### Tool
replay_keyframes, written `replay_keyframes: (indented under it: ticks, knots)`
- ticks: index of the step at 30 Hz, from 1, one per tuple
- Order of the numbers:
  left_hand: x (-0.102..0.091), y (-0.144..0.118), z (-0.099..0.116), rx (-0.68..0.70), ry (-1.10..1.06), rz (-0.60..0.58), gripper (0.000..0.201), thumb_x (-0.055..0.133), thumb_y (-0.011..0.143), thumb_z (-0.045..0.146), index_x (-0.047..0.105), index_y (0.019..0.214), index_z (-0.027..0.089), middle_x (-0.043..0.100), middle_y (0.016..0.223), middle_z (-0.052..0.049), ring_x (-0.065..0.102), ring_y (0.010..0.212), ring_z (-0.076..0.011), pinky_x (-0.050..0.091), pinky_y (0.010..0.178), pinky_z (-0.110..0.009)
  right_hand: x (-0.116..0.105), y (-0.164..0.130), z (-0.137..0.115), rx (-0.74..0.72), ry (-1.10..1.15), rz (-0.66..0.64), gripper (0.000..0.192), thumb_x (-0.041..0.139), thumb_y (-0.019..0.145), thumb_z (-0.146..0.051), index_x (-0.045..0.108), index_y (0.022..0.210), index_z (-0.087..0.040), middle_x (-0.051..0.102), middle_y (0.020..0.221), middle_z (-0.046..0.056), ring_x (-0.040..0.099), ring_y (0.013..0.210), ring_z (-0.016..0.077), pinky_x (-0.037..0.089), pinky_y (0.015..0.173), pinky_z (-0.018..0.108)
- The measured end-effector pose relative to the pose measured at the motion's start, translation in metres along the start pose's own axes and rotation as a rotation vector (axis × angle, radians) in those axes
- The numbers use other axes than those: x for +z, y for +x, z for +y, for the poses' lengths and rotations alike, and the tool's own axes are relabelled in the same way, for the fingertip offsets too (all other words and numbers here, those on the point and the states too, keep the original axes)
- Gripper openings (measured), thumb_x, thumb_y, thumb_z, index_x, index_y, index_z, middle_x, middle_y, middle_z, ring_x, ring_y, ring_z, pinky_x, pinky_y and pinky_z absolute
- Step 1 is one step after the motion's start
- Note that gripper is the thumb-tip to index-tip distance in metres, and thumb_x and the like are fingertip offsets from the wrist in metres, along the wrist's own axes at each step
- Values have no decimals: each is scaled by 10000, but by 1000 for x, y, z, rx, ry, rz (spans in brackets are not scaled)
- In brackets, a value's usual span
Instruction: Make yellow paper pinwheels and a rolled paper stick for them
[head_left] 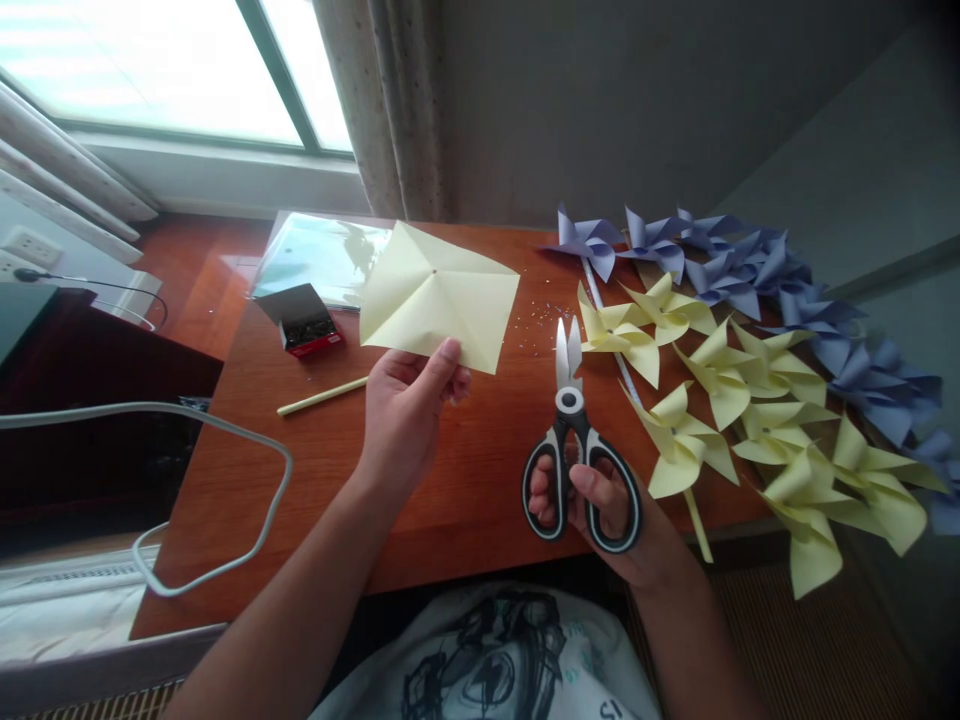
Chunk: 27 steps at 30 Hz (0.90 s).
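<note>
Left hand (409, 405) is pinched shut on the lower edge of a pale yellow paper square (437, 297), thumb on top, holding it up above the worktop (465, 470); the sheet shows diagonal creases meeting at a small mark in the centre. Right hand (600, 505) grips the scissors (576, 440), fingers through both black-and-grey loops, blades pointing away and only slightly parted. Scissors sit just right of the paper, not touching it. Hands are apart, paper and scissors between mid-worktop and the near edge. Right side of the worktop: a row of finished yellow pinwheels (750, 410), overlapping, some hanging off the near-right edge; behind them along the wall a row of purple pinwheels (750, 270), also overlapping. Left of the paper: an open small box of dark pins (304, 322), lying on its side near a clear plastic sleeve (315, 255). A yellow straw (322, 396) lies flat just left of the left hand. Small paper scraps (540, 312) scattered between sheet and scissors tips. A white cable (225, 500) loops over the worktop's left edge.
</note>
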<state>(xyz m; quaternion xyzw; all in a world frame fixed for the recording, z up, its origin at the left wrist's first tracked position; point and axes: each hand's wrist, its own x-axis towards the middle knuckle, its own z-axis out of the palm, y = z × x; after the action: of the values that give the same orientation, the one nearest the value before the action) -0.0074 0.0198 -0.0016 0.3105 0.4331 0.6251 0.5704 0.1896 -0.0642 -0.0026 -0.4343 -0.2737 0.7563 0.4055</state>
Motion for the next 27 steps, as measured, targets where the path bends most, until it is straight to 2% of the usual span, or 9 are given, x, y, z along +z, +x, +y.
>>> replay_keyframes:
  ticks: [5, 8, 10, 15, 21, 27]
  knots:
    - [0, 1, -1, 21, -17, -2, 202, 789, 801, 311, 655, 741, 172, 626, 627, 22, 530, 547, -76, 390, 516, -203, 10, -6, -2, -126, -72, 51, 277, 760, 811, -438, 690, 950, -208, 693, 870, 50, 696, 821, 214, 559, 703, 320]
    - [0, 0, -2, 2, 3, -2, 202, 794, 792, 321, 663, 746, 174, 632, 630, 22, 539, 551, -79, 399, 523, -205, 9, -5, -1, -264, -204, 78, 281, 758, 807, -462, 660, 867, -205, 661, 751, 38, 642, 700, 197, 514, 662, 335]
    - [0, 0, -2, -9, 18, -1, 202, 798, 784, 329, 669, 749, 177, 633, 627, 23, 542, 551, -82, 404, 526, -207, 6, -2, 2, -299, -217, 101, 319, 770, 792, -499, 642, 857, -213, 613, 694, 10, 579, 593, 166, 465, 587, 316]
    - [1, -1, -2, 8, 33, -2, 207, 788, 788, 338, 669, 735, 177, 646, 639, 16, 547, 551, -86, 411, 524, -211, -4, 3, 6, -240, -229, 65, 511, 736, 742, -674, 643, 910, -201, 571, 723, 6, 528, 586, 148, 414, 553, 290]
    - [1, 1, -2, 63, 3, 24, 199, 791, 791, 315, 662, 732, 175, 638, 633, 21, 547, 547, -81, 414, 518, -203, -7, -2, 1, -68, -406, 12, 453, 739, 794, -599, 610, 949, -193, 554, 800, 6, 517, 680, 144, 436, 630, 269]
    - [3, -4, -4, 61, 86, 6, 212, 791, 798, 341, 684, 751, 164, 664, 629, 4, 570, 546, -94, 434, 527, -214, -2, -5, 0, -10, -431, -25, 437, 735, 809, -576, 581, 950, -192, 549, 779, -5, 503, 687, 138, 406, 630, 257]
